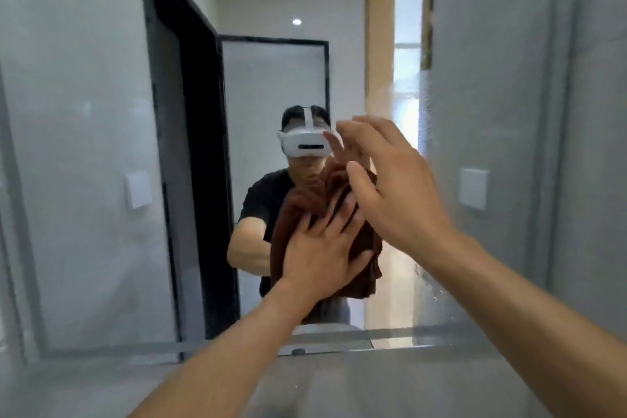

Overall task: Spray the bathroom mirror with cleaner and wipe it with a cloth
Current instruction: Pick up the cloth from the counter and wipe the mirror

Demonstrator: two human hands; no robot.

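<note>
The bathroom mirror (pixel 101 146) fills the wall in front of me and ends at a right edge near the grey tiles. A dark brown cloth (pixel 298 214) lies bunched against the glass at its middle. My left hand (pixel 319 248) presses flat on the cloth with fingers spread, pinning it to the mirror. Just above and to the right hovers my right hand (pixel 390 187), fingers apart and holding nothing, its fingertips close to the glass over the cloth's top. Wet streaks and droplets (pixel 424 282) cover the mirror's right strip. No spray bottle is in view.
A grey tiled wall with a white switch plate (pixel 473 188) stands right of the mirror. A grey ledge (pixel 339 383) runs below it. The reflection shows a black-framed door and a person in a white headset.
</note>
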